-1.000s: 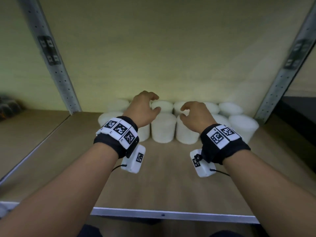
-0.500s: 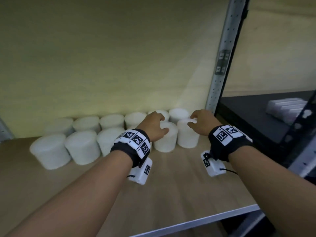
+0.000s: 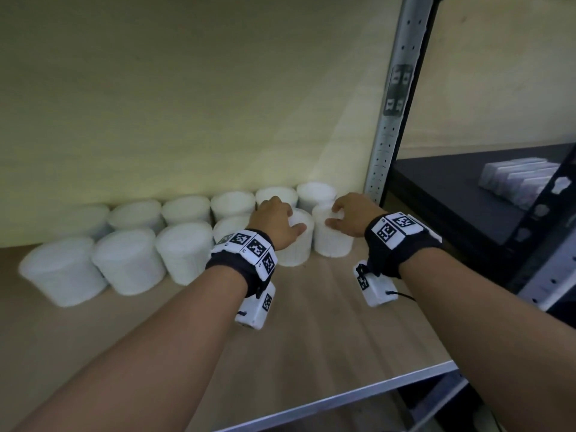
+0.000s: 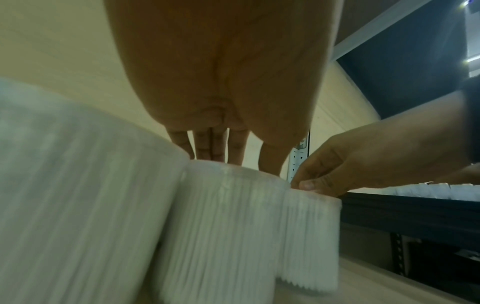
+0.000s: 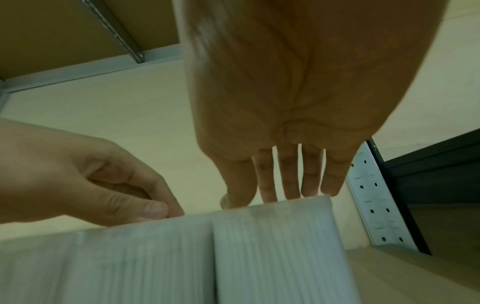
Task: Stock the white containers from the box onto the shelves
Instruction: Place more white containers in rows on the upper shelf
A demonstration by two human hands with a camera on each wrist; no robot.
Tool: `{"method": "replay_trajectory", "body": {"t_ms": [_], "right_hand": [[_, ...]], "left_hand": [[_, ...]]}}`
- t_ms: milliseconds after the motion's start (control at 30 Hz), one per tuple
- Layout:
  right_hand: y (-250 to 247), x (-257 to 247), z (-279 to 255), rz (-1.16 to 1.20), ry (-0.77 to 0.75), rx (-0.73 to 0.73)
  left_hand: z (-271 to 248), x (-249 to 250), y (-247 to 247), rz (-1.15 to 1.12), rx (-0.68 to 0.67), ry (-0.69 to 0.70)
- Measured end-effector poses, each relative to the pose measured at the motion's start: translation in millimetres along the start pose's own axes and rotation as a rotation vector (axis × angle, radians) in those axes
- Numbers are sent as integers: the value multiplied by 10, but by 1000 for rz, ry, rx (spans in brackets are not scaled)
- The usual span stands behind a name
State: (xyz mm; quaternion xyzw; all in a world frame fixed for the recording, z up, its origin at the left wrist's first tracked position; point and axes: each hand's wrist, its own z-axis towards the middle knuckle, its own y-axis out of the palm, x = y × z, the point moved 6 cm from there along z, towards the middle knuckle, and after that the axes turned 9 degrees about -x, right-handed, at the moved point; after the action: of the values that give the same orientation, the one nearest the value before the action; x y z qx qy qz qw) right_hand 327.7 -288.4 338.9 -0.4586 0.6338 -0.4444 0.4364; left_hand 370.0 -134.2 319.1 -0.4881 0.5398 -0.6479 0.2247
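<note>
Two rows of white ribbed containers [image 3: 127, 260] stand on the wooden shelf [image 3: 311, 332] against the back panel. My left hand [image 3: 288, 218] grips the top of the second container from the right [image 3: 296, 247] in the front row, thumb on its side. My right hand [image 3: 335, 215] grips the rightmost front container [image 3: 335, 244] the same way. In the left wrist view the left hand's fingers [image 4: 207, 148] reach down over the lid of that container [image 4: 223, 226]. The right wrist view shows the right fingers [image 5: 291, 185] over the far rim of the end container [image 5: 275, 257].
A perforated metal upright [image 3: 389, 126] stands just right of the end container. Beyond it a dark shelf [image 3: 452, 194] holds a row of pale packets [image 3: 523, 179]. The shelf's metal front edge [image 3: 343, 397] runs below my forearms.
The view has swung right along the shelf. My hands, a second ago over containers mid-row, now lie on the two at the right end. Little differs from half a second ago.
</note>
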Motion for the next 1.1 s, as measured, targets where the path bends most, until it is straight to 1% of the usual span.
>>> {"method": "replay_trajectory", "body": {"t_ms": [367, 600, 700, 767, 867, 1000, 1100], "right_hand": [[-52, -44, -10, 2, -3, -30], [-91, -43, 21, 13, -34, -99], [-105, -41, 32, 71, -53, -139], [-141, -27, 56, 120, -51, -106], [-158, 20, 85, 128, 2, 5], [-39, 35, 96, 15, 68, -8], [-19, 46, 111, 3, 76, 0]], "left_hand": [[25, 21, -16, 17, 0, -2], [37, 2, -15, -18, 4, 0], [30, -7, -11, -38, 14, -3], [21, -6, -10, -49, 16, -7], [29, 6, -18, -57, 15, -18], [31, 17, -23, -62, -5, -30], [29, 5, -20, -70, -6, -26]]}}
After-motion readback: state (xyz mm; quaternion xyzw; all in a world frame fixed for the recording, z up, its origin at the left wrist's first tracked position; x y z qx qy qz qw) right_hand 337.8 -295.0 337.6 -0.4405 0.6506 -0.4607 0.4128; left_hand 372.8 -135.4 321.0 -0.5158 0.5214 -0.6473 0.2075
